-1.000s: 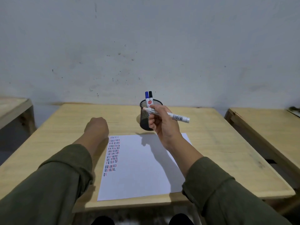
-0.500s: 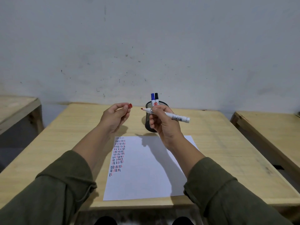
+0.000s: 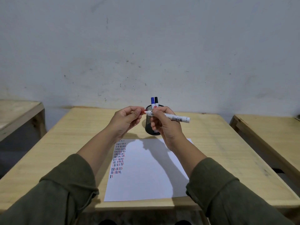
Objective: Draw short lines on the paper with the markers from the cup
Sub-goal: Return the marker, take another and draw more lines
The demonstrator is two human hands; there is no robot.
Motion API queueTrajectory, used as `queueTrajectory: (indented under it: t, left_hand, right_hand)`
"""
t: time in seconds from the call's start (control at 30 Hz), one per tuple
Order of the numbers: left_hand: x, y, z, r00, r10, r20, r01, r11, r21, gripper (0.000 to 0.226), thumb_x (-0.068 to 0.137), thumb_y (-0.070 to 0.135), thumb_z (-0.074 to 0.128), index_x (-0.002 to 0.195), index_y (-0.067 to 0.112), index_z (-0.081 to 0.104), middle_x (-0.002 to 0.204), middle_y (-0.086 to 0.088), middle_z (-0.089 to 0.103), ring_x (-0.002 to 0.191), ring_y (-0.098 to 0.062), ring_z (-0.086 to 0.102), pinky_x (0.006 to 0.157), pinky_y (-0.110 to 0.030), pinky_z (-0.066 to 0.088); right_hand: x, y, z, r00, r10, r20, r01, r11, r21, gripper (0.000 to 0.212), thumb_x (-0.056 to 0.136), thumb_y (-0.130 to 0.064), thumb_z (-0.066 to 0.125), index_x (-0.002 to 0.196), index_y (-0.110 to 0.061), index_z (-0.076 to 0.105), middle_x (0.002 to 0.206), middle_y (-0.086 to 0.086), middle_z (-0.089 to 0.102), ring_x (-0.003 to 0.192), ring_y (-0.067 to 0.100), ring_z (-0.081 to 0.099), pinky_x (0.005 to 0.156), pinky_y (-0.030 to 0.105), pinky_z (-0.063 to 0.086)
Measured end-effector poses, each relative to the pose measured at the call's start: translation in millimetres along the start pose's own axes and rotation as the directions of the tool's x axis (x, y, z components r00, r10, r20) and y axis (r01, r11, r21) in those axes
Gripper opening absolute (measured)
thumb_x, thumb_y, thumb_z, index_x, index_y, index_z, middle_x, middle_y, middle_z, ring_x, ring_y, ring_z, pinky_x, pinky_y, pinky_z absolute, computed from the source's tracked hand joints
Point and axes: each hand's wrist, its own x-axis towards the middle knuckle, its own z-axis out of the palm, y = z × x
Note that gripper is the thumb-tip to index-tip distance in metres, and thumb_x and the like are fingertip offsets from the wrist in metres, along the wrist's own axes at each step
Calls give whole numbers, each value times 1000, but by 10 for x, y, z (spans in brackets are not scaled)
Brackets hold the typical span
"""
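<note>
My right hand [image 3: 164, 125] grips a white marker [image 3: 176, 117] held level above the table, its tip pointing left. My left hand [image 3: 125, 120] pinches the marker's red cap [image 3: 142, 111] right at that tip. Behind both hands stands a black mesh cup [image 3: 150, 125] holding a blue-capped marker [image 3: 152, 102] and a black-capped marker [image 3: 156, 101] upright. A white sheet of paper [image 3: 146, 172] lies on the wooden table [image 3: 73, 135] below my hands, with rows of short blue, red and black lines down its left side.
A second wooden table [image 3: 267, 127] stands to the right and another table [image 3: 16, 111] to the left, each with a gap between. A grey wall rises just behind the table's far edge.
My left hand rose from the table with the red cap and moved right until the cap met the marker's tip. The right hand stayed roughly in place with the marker.
</note>
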Motion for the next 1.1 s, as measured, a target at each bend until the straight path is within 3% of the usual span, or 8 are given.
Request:
queueTrajectory:
  t: [0.3,0.5,0.6,0.7,0.87,0.93,1.03,1.1]
  left_hand:
    - [-17,136,137,986,-163,-14,161,983,-84,12,88,16,59,89,11,70,71,1,66,58,-2,61,62,-12,56]
    - [-39,73,282,997,-32,-68,24,992,-120,9,87,10,60,87,11,69,61,8,71,56,-1,63,69,-12,54]
    - [-32,53,302,996,40,-73,-48,994,-103,13,89,4,56,87,10,67,62,8,72,58,1,65,66,-9,54]
    - [40,120,291,993,63,-102,-79,984,-162,16,90,2,52,93,11,64,73,5,73,68,-1,67,71,-11,55]
    - [241,291,270,992,69,-109,-90,974,-207,27,93,1,47,117,12,54,98,-4,66,83,-8,61,80,-13,53]
    - [304,343,317,991,100,-92,-115,977,-178,29,93,0,46,120,11,53,98,-5,65,84,-9,62,77,-12,54]
    - [419,394,388,983,153,-98,-162,983,-87,30,91,2,52,121,10,54,98,-5,65,87,-9,62,83,-16,54]
    - [534,354,375,975,190,-116,-169,971,168,36,90,11,57,126,13,54,114,-5,65,101,-12,60,97,-26,48]
  right_hand:
    - [-55,-89,-55,991,-100,92,119,966,-231,8,83,-12,67,79,-13,60,71,5,56,58,13,54,53,24,45]
    - [-73,-90,27,1000,25,-19,-21,985,173,12,89,-8,58,78,-10,54,64,8,54,49,12,51,47,18,44]
    - [-89,-26,9,998,52,30,-57,979,196,2,91,-8,56,90,-10,56,67,6,56,52,10,54,50,17,46]
    - [-86,-83,-42,987,9,162,-32,990,139,18,87,-9,60,105,-13,57,81,6,61,63,12,60,61,20,49]
    - [19,-340,-175,935,120,334,-203,953,224,63,71,-46,66,123,-12,60,114,15,65,95,25,65,77,31,53]
    - [69,-410,-205,928,145,343,-223,954,200,61,77,-51,56,122,-11,62,118,14,65,99,25,64,77,30,52]
    - [174,-419,-204,960,100,263,-102,995,-6,27,87,-29,56,107,-16,68,110,9,65,89,17,64,70,21,51]
    - [280,-393,-223,985,30,168,-10,993,-118,20,91,-7,55,103,-17,67,107,14,65,83,17,63,70,21,50]
